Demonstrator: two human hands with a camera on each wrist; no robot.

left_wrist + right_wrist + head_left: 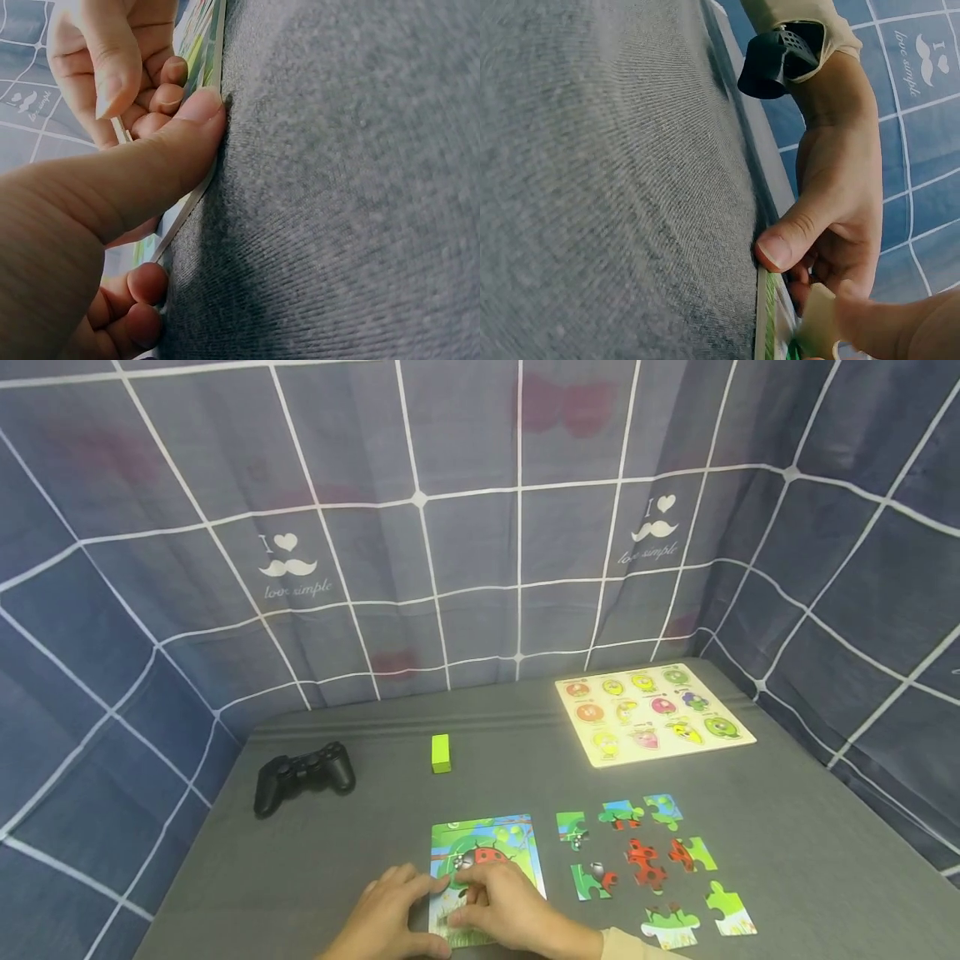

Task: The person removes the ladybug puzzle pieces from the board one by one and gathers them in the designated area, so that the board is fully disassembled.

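Observation:
A puzzle board (521,831) with a ladybug picture lies on the grey table in the head view. My left hand (393,917) grips its near left corner; in the left wrist view the thumb (172,142) presses along the board's edge. Over the board's lower part, my right hand (506,906) pinches a puzzle piece (819,322), whose pale edge shows in the right wrist view. Its printed face is mostly hidden. Several loose jigsaw pieces lie apart to the right, including a red centre piece (645,864) and a green-and-white piece (670,927).
A black game controller (303,777) sits at the left. Behind the puzzle board stands a lime-green block (441,753). A wooden fruit-picture board (648,714) lies at the back right. Dark checked curtains (465,543) enclose the table's back and sides.

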